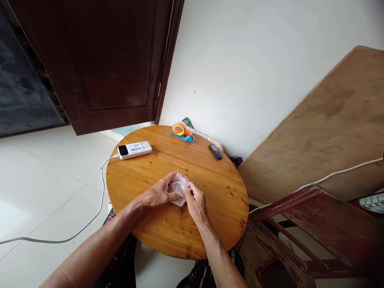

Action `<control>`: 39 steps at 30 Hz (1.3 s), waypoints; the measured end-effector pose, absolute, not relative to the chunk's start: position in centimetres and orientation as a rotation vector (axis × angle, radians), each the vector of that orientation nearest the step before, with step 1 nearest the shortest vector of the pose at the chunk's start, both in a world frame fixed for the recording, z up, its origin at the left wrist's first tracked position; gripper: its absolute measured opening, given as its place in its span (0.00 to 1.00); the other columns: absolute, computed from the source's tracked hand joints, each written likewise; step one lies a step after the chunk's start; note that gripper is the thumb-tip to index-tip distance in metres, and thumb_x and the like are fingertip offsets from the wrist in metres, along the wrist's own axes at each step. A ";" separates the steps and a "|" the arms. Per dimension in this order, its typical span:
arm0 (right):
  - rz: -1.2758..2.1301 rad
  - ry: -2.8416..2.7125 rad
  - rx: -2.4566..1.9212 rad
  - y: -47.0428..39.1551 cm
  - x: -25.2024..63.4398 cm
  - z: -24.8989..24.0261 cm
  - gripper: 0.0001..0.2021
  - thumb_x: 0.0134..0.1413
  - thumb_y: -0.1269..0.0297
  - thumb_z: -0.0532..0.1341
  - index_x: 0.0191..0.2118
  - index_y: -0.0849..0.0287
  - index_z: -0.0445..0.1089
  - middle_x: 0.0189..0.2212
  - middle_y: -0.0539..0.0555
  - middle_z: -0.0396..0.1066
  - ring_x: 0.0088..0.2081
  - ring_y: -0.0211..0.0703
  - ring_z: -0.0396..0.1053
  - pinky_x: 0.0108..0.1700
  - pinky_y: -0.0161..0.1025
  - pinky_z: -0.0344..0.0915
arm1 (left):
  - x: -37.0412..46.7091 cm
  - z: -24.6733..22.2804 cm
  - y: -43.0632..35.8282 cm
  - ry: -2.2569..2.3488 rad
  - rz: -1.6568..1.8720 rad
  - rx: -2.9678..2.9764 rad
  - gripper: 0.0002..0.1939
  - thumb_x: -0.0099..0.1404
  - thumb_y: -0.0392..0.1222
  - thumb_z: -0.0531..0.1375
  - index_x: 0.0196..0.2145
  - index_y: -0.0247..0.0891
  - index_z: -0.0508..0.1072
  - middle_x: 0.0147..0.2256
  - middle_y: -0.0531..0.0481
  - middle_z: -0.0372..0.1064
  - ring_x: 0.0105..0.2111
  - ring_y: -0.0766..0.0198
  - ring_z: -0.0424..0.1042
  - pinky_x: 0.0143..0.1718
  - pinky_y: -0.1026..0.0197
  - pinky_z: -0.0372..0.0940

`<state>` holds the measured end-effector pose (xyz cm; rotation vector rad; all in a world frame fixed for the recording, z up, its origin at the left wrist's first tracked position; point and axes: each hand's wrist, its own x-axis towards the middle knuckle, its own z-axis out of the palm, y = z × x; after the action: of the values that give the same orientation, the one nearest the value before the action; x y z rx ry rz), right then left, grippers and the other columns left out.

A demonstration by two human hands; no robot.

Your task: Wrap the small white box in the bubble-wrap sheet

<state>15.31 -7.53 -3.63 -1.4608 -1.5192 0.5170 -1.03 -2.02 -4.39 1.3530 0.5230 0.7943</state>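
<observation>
Both of my hands hold a small crumpled clear plastic bag over the middle of the round wooden table. My left hand grips its left side, with the fingers curled round the far edge and the thumb on the near side. On the right side, my right hand pinches the bag between thumb and fingers. Pink print shows near the bag's lower edge. What lies inside the bag, if anything, is too small to tell.
A white power bank with a cable lies at the table's left. Toward the back stand an orange and blue tape dispenser and a dark, partly blurred object. A wooden chair is at the right.
</observation>
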 end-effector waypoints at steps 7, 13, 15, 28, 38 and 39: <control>0.594 -1.387 -1.411 -6.4 15.6 -3.0 0.13 0.56 0.54 0.61 0.38 0.58 0.77 0.34 0.54 0.78 0.35 0.46 0.73 0.38 0.38 0.68 | -0.7 -4.8 -1.7 0.534 0.777 1.230 0.51 0.54 0.43 0.68 0.68 0.37 0.46 0.43 0.46 0.69 0.38 0.62 0.69 0.39 0.60 0.64; 0.676 -1.269 -1.422 -5.4 14.7 -2.9 0.16 0.55 0.51 0.61 0.34 0.59 0.77 0.30 0.52 0.76 0.32 0.44 0.70 0.37 0.37 0.66 | -0.7 -5.5 -1.2 0.740 0.804 1.496 0.45 0.59 0.45 0.63 0.68 0.35 0.49 0.32 0.55 0.64 0.29 0.68 0.60 0.31 0.63 0.58; 0.670 -1.265 -1.451 -5.1 14.6 -3.0 0.16 0.56 0.50 0.59 0.32 0.59 0.76 0.27 0.51 0.74 0.30 0.43 0.68 0.34 0.36 0.64 | -0.6 -5.5 -1.2 0.800 0.833 1.569 0.41 0.60 0.45 0.62 0.67 0.34 0.52 0.31 0.55 0.63 0.28 0.68 0.59 0.31 0.64 0.58; 0.559 -1.365 -1.480 -5.4 14.4 -3.3 0.15 0.56 0.53 0.57 0.31 0.59 0.75 0.26 0.50 0.75 0.30 0.41 0.69 0.34 0.35 0.64 | -0.2 -4.8 -1.4 1.046 0.901 1.747 0.30 0.61 0.44 0.59 0.61 0.38 0.66 0.29 0.54 0.66 0.30 0.64 0.63 0.35 0.63 0.62; 0.476 -1.581 -1.351 -6.3 14.8 -2.8 0.13 0.61 0.62 0.55 0.39 0.55 0.78 0.39 0.55 0.79 0.41 0.47 0.76 0.46 0.42 0.70 | 0.1 -5.4 -1.2 0.995 0.956 1.681 0.27 0.64 0.45 0.57 0.59 0.34 0.66 0.30 0.53 0.68 0.31 0.65 0.66 0.37 0.63 0.62; 0.471 -1.605 -1.346 -6.3 15.0 -2.7 0.13 0.61 0.63 0.55 0.39 0.54 0.79 0.40 0.55 0.79 0.42 0.48 0.76 0.47 0.42 0.70 | 0.1 -5.5 -1.2 0.981 0.958 1.664 0.27 0.64 0.46 0.56 0.59 0.33 0.66 0.30 0.53 0.68 0.31 0.65 0.66 0.37 0.63 0.62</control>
<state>14.96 -6.33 -2.73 -1.3462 -1.6050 0.4706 0.13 -1.18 -5.48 1.6637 0.9812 0.9582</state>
